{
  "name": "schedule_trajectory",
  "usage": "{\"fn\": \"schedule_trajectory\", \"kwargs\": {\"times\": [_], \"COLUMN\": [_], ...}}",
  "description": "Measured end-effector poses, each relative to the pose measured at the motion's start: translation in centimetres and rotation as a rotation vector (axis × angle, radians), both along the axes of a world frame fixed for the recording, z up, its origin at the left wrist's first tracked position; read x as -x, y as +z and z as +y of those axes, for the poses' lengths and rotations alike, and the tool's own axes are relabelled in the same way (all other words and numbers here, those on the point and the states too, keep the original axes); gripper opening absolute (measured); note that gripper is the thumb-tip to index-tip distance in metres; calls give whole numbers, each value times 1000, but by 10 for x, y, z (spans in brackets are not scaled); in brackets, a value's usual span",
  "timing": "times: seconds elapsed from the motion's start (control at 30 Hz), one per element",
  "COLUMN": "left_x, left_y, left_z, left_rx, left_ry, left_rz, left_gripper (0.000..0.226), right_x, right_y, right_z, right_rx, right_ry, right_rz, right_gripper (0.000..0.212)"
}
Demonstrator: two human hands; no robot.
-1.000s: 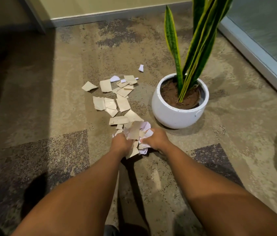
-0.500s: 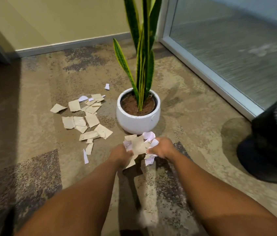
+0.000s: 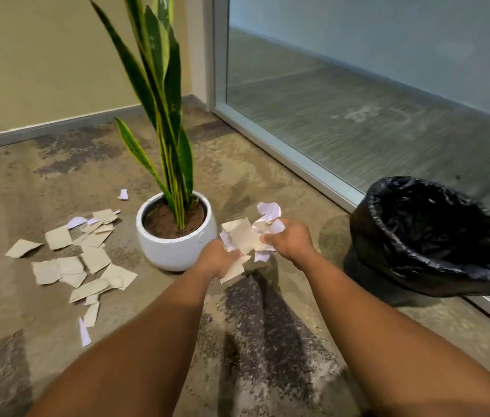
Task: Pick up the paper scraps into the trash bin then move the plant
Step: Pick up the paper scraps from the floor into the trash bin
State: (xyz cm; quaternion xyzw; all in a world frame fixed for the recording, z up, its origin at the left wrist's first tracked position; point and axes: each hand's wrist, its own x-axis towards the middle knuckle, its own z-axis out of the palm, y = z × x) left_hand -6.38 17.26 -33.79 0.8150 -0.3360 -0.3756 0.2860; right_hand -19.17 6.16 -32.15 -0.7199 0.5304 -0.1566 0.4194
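Both hands have risen from the floor and swung rightward: left hand (image 3: 218, 260) and right hand (image 3: 290, 240) press a bunch of crumpled beige and white paper scraps (image 3: 248, 236) between them, short of the black-bagged trash bin (image 3: 430, 236) on their right. Many torn beige scraps (image 3: 87, 260) remain leftward on the carpet; the tall green plant in a white pot (image 3: 174, 236), just beyond the left hand, looks unmoved. The bin's inside is too dark to read.

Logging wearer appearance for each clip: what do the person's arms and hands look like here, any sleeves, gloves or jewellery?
Both forearms are bare up to the bottom edge of the picture: no sleeves show. The left hand and right hand wear no gloves. No watch, bracelet or band sits on either wrist, and no ring shows, though the fingers are mostly hidden. No cables or markings.
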Motion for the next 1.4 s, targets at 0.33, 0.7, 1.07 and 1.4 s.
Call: {"fn": "schedule_trajectory", "kwargs": {"times": [0.33,0.7,1.07,1.4], "left_x": [51,134,197,186], "left_y": [56,96,103,92], "left_z": [-92,-171,-209,-220], "left_rx": [202,235,135,391], "left_ry": [-152,-281,-303,-117], "left_rz": [-50,-35,443,729], "left_gripper": [29,37,14,12], "right_x": [53,138,205,192], "right_y": [73,100,84,80], "right_z": [-49,-77,-94,-101], "right_rx": [231,167,-263,-190], "right_ry": [-207,-630,-906,-925], "right_rz": [-6,-231,-666,-660], "right_gripper": [27,14,25,23]}}
